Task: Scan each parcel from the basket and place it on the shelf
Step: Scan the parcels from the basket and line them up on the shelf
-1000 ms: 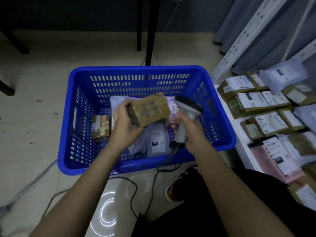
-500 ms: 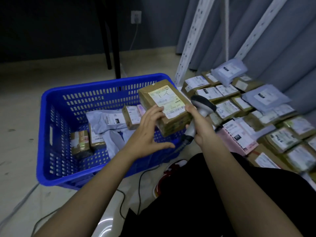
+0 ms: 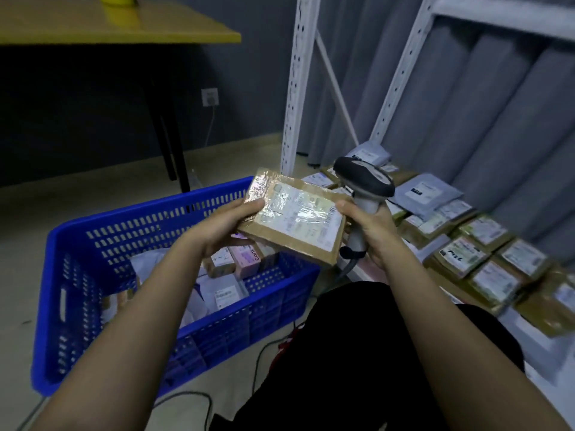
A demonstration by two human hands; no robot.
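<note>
My left hand (image 3: 222,225) grips the left end of a flat brown cardboard parcel (image 3: 295,219) with a taped white label facing up. It is held in the air above the far right corner of the blue basket (image 3: 102,244). My right hand (image 3: 371,231) grips the handle of a grey barcode scanner (image 3: 364,185), and its thumb touches the parcel's right edge. The scanner's head sits just beyond the parcel's upper right corner. Several parcels remain in the basket. The low white shelf (image 3: 535,353) on the right carries several labelled parcels.
White perforated shelf uprights (image 3: 294,85) rise behind the parcel, with grey curtains beyond. A yellow table (image 3: 124,26) on black legs stands at the back left. The scanner's cable (image 3: 258,365) trails over the floor by my knee. My dark-trousered leg fills the lower middle.
The parcel has been lifted out of the basket and turned label-up toward the shelf side. My view has swung up and to the right. The scanner stays in my right hand.
</note>
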